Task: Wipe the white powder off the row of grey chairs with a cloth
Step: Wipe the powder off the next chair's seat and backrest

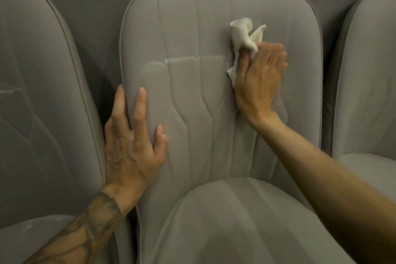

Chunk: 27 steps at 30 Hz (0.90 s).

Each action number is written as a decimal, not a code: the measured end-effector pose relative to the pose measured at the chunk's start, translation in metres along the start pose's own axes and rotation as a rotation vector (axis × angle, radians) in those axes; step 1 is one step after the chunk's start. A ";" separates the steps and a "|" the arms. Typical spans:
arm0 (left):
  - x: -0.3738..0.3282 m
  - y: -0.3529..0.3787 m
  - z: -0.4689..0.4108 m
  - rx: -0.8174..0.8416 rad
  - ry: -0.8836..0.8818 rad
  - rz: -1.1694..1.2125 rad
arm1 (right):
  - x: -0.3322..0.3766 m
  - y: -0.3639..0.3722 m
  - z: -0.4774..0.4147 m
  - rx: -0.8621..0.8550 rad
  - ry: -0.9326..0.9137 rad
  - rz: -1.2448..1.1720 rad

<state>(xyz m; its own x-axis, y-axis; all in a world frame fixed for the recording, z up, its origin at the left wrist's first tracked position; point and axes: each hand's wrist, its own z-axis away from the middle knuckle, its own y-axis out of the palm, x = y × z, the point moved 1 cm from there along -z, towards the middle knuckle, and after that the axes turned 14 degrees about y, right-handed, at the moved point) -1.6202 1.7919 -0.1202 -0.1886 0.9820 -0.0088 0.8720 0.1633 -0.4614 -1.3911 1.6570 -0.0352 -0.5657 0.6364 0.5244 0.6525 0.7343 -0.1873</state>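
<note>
Beyond the seat [235, 221], right hand [260, 79] holds cloth [244, 34] on backrest [192, 28]; left hand [132, 146] flat.

No text, label, brand, number or sign can be read.
- Middle chair [192, 28]: plain grey upholstery with stitched seams only, no tag or mark showing.
- Cloth [244, 34], upper right on that chair's backrest: plain white, no print.
- Tattoo [94, 218] on the forearm at the chair's lower left: dark shapes, no letters or numerals can be made out.
</note>
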 end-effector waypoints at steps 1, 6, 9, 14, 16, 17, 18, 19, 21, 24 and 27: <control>-0.001 0.000 0.000 -0.007 0.005 -0.005 | -0.007 -0.001 0.012 0.018 -0.018 0.006; 0.000 0.000 0.000 0.003 0.006 -0.006 | -0.059 -0.020 0.096 0.294 -0.192 0.029; 0.001 -0.001 0.000 0.002 0.009 -0.003 | -0.046 -0.014 0.058 0.238 -0.220 0.025; 0.000 0.000 0.000 -0.008 0.015 -0.010 | -0.030 -0.004 0.041 0.066 -0.050 -0.010; 0.002 0.000 -0.001 -0.007 0.019 -0.014 | -0.051 -0.009 0.088 0.144 -0.076 0.024; 0.002 0.000 -0.001 -0.003 0.021 -0.014 | -0.065 -0.013 0.113 0.208 -0.125 0.039; 0.002 0.000 -0.001 0.001 0.020 -0.012 | -0.077 -0.018 0.134 0.279 -0.180 0.040; 0.001 -0.001 -0.001 0.004 0.015 -0.006 | -0.085 -0.021 0.148 0.334 -0.222 0.028; 0.001 -0.002 -0.001 -0.004 0.008 -0.003 | -0.084 -0.019 0.144 0.345 -0.233 -0.005; 0.001 -0.001 -0.001 -0.001 0.016 -0.011 | -0.066 -0.010 0.117 0.215 -0.167 -0.041; 0.001 -0.001 0.000 -0.008 0.024 -0.015 | -0.071 -0.007 0.133 0.175 -0.132 -0.071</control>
<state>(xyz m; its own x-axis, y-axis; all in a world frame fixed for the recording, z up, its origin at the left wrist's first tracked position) -1.6215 1.7929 -0.1199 -0.1912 0.9814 0.0191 0.8726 0.1789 -0.4545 -1.4222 1.6380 -0.1816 -0.6757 0.5986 0.4301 0.5176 0.8008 -0.3014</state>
